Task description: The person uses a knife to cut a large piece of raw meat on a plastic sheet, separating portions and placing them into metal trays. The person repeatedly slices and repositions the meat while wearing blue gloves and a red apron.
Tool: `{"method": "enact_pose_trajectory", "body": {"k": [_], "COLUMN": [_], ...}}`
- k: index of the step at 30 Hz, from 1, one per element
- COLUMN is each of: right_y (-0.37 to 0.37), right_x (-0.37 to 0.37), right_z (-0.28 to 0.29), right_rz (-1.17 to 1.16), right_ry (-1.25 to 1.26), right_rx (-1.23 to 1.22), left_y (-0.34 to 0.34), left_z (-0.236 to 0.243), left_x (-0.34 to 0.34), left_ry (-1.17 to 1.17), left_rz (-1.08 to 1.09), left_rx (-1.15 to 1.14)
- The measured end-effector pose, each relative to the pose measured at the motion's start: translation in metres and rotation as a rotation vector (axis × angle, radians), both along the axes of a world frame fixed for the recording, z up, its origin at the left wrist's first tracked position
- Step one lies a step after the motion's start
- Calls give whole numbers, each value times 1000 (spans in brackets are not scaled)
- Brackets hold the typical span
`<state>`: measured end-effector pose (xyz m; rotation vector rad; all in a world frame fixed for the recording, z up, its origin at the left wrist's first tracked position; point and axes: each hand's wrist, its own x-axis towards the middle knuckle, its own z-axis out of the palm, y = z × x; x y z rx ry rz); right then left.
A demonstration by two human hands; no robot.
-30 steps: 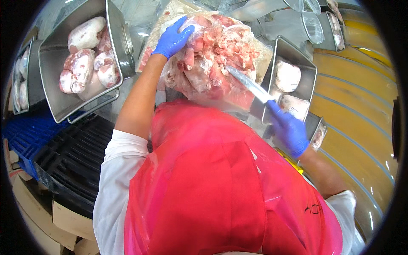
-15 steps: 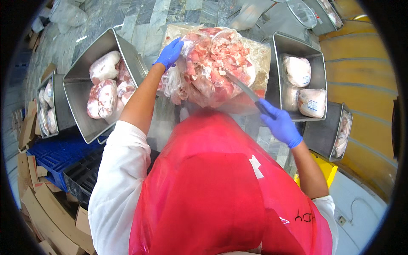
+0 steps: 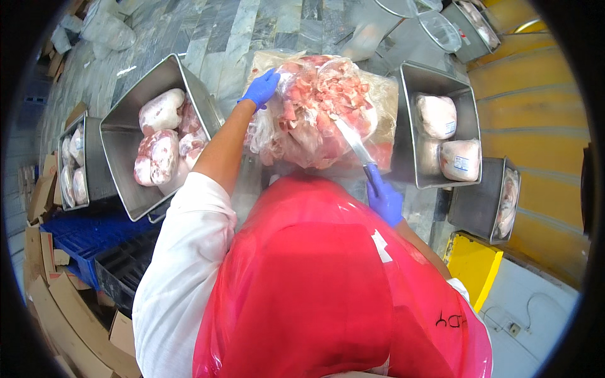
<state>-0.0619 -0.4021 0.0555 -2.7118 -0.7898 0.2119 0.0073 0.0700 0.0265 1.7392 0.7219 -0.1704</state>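
Right, I'm on the head camera looking down, and closest to me is the red apron (image 3: 334,271), a white sleeve (image 3: 183,252) at its left side. Just past it comes the right hand (image 3: 386,205), gloved in blue, wrapped firmly around the handle of a knife (image 3: 354,142). The blade slants up and to the left, tip at the raw meat (image 3: 331,94); in it or merely against it, I can't tell from here. And there's the meat, straight ahead in the upper middle, pink and white, ragged on top, clear plastic (image 3: 259,135) bunched along its left side. Here's the left hand (image 3: 261,88), blue glove as well, at the left edge of that pile; whether its fingers pinch the plastic or just rest there, I cannot tell. The hands are well apart. Out to the left, a steel tub (image 3: 120,142) holds pale and red lumps; out to the right, a second tub (image 3: 435,79) carries wrapped ones, with a yellow bin (image 3: 469,268) lower down. Farther off, grey floor tiles (image 3: 211,38) stretch away, and over on the right stands a yellow wall (image 3: 529,126)
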Motion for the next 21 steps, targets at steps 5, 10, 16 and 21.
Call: {"method": "enact_pose_trajectory", "body": {"k": [5, 10, 16, 21], "right_y": [15, 35, 11, 11], "right_x": [14, 42, 32, 2], "right_z": [-5, 111, 62, -16], "right_rz": [162, -622, -249, -18], "right_ry": [109, 1457, 924, 142], "right_rx": [580, 727, 592, 342], "left_y": [8, 1, 3, 2], "left_z": [-4, -18, -24, -26], "left_x": [4, 8, 4, -4], "left_ry": [18, -26, -80, -57], "left_rz": [-10, 1, 6, -6], "left_rx": [-54, -26, 18, -18]}}
